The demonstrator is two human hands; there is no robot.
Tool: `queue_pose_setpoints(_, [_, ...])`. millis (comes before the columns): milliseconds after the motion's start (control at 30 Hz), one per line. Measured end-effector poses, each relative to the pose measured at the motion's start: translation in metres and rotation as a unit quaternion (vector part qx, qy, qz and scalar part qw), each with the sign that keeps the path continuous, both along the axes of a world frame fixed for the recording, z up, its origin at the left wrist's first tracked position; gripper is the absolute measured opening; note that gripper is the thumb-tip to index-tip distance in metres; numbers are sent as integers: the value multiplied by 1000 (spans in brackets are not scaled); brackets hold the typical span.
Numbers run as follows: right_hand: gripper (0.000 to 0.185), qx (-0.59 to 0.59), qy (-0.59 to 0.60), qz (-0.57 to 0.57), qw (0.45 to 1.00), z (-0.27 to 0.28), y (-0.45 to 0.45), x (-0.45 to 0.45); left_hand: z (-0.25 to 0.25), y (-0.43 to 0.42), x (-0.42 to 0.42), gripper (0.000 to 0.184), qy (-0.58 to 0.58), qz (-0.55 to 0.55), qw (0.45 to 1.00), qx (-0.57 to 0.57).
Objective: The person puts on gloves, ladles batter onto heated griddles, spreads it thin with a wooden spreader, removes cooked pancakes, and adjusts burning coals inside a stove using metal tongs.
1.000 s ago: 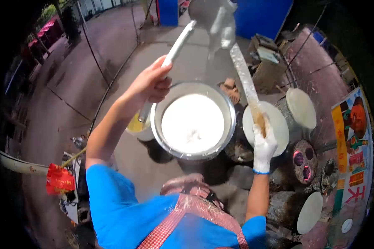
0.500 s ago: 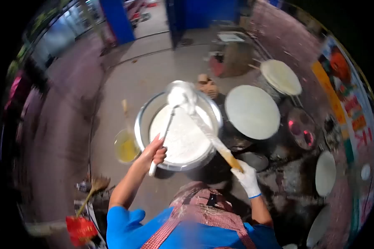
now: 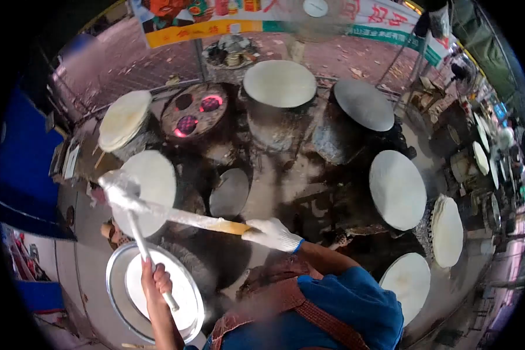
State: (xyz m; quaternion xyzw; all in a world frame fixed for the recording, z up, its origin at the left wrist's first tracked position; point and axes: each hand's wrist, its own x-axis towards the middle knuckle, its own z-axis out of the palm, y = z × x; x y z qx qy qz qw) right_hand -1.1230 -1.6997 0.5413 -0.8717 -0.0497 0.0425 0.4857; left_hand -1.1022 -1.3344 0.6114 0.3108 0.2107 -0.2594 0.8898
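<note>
My left hand (image 3: pixel 156 279) is closed round the pale handle of a ladle (image 3: pixel 137 230). White batter coats the ladle's head. My right hand (image 3: pixel 274 234), in a white glove, grips the wooden end of a long flat paddle (image 3: pixel 230 226), whose far part is smeared with batter. Ladle head and paddle tip meet over the left edge of a round griddle (image 3: pixel 154 184) with a pale surface; whether they touch it I cannot tell. Below my left hand stands a large metal basin (image 3: pixel 115 286) holding white batter (image 3: pixel 172 300).
Several round griddles ring me, including a pale-topped one (image 3: pixel 280 84), a grey one (image 3: pixel 364 105) and one at right (image 3: pixel 398 189). A stove (image 3: pixel 195 116) shows glowing coals. Stacked thin flatbreads (image 3: pixel 447 233) lie far right, another pile (image 3: pixel 122 119) at left. A banner (image 3: pixel 216 26) hangs behind.
My view and body have turned right, toward the griddles. Ladle and paddle, together above the basin before, are now over the griddle beside it. Both hands keep their grips.
</note>
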Motion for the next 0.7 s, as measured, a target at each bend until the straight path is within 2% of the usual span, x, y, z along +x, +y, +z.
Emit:
queue_pose_setpoints(67, [43, 8, 20, 4, 1000, -24, -50, 12, 5, -67, 41, 39, 97, -96, 976, -169])
queue_pose_setpoints(100, [41, -8, 89, 4, 996, -13, -78, 12, 3, -102, 61, 39, 153, -78, 966, -191])
queue_pose_setpoints(133, [39, -10, 153, -14, 988, -31, -107, 8, -1, -135, 79, 39, 210, -61, 953, -212])
queue_pose_setpoints(167, [39, -11, 123, -40, 991, -54, -136, -4, -13, -167, 96, 36, 263, -75, 923, -270])
queue_pose_setpoints(200, [39, -13, 92, -71, 993, -68, -168, -20, -27, -204, 113, 33, 260, -94, 930, -241])
queue_pose_setpoints(267, [37, -58, 172, -142, 973, -62, -229, -52, -74, -272, 147, 31, 295, -144, 905, -270])
queue_pose_setpoints(300, [37, -64, 157, -194, 966, -56, -257, -73, -89, -312, 160, 33, 284, -197, 888, -302])
queue_pose_setpoints(333, [38, -69, 140, -247, 957, -53, -281, -92, -94, -352, 172, 37, 271, -250, 868, -332])
queue_pose_setpoints(400, [37, -61, 164, -343, 923, -57, -332, -121, -79, -452, 188, 35, 266, -246, 895, -261])
queue_pose_setpoints(467, [37, -201, 154, -447, 858, -47, -375, -137, -74, -535, 212, 32, 116, -401, 900, -123])
queue_pose_setpoints(533, [35, -214, 195, -545, 787, -49, -419, -143, -49, -625, 232, 22, 148, -448, 880, -55])
queue_pose_setpoints(567, [35, -138, 166, -591, 777, -50, -441, -144, -52, -666, 246, 12, 64, -499, 864, -26])
queue_pose_setpoints(600, [35, -60, 134, -632, 761, -50, -459, -139, -56, -705, 258, 16, -23, -545, 838, 4])
queue_pose_setpoints(633, [38, -26, -43, -651, 757, -30, -464, -119, -47, -739, 265, 16, -74, -565, 822, -1])
queue_pose_setpoints(667, [42, -88, -134, -634, 757, -7, -470, -95, -39, -771, 271, 17, -124, -583, 803, -6])
queue_pose_setpoints(700, [42, -54, -129, -625, 768, 1, -480, -78, -41, -803, 279, 20, -161, -591, 790, 37])
